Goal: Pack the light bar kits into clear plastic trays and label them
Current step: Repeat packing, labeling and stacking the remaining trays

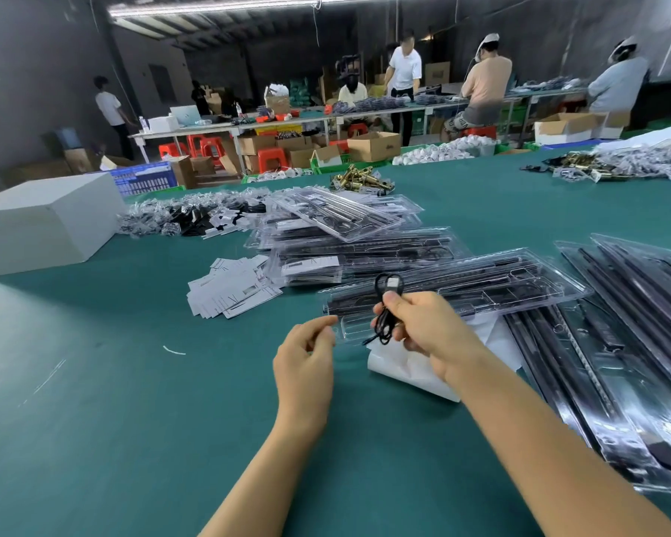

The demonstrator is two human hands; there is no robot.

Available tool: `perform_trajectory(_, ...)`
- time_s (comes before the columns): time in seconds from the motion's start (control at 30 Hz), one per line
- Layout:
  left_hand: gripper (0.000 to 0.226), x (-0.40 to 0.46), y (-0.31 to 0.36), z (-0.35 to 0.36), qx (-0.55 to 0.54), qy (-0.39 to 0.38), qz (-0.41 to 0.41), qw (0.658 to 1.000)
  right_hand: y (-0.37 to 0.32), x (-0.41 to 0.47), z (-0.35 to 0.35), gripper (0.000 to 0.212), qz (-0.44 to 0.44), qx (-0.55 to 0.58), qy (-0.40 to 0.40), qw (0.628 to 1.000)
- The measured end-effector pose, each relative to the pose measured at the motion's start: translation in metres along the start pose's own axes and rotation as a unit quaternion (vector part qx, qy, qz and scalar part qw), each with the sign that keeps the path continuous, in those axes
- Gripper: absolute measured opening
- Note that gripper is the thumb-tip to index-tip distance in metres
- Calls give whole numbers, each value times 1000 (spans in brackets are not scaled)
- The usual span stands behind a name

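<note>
1. Gripping the coiled black cable (385,308), my right hand (423,327) pinches it at mid-coil; my left hand (307,354) hovers beside it with fingers loosely curled, holding nothing.
2. Just beyond the grip lies the clear tray (481,288) on the bench (132,381), its long axis running left to right; my right hand is nearer.
3. I judge the cable's pocket sits at the tray's near-left end, though glare blurs its edges.
4. Under my right hand, white paper (403,370) is partly hidden.
</note>
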State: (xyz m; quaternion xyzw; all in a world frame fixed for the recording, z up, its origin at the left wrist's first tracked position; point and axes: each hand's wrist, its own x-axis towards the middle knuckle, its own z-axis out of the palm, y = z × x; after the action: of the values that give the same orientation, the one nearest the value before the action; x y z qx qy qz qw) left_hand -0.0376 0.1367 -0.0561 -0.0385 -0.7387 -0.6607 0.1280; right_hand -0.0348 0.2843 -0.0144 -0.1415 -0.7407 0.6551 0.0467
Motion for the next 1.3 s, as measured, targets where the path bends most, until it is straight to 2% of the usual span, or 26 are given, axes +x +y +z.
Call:
perform_trajectory(0.07,28,6,-4,-9,46,15,-8,999,-4,2,-17,30,26,5,20,999)
perform_trajectory(0.17,24,12,-7,-15,118,-15,8,993,-8,3,-35,30,47,5,46,998)
perform_trajectory(0.33,15,9,-10,-11,237,-57,119,962,-16,1,-52,27,53,60,42,996)
perform_trajectory(0.47,12,4,-8,-6,255,-68,194,945,-21,-2,-61,25,77,168,26,982)
perform_trajectory(0.6,17,-2,-5,1,248,-100,218,939,-24,-4,-65,27,125,274,-13,953)
perform_trajectory(0.8,21,-8,1,10,194,-113,210,951,-15,-3,-43,28,202,301,-88,928)
perform_trajectory(1.1,17,-10,5,8,63,-127,108,984,-4,0,-22,29,228,322,-93,914)
perform_trajectory(1.23,10,-12,10,6,-2,-152,41,987,-4,-1,-20,22,214,297,-82,927)
perform_trajectory(1.3,9,-14,13,6,-36,-140,-7,989,-4,-1,-16,17,197,263,-61,943)
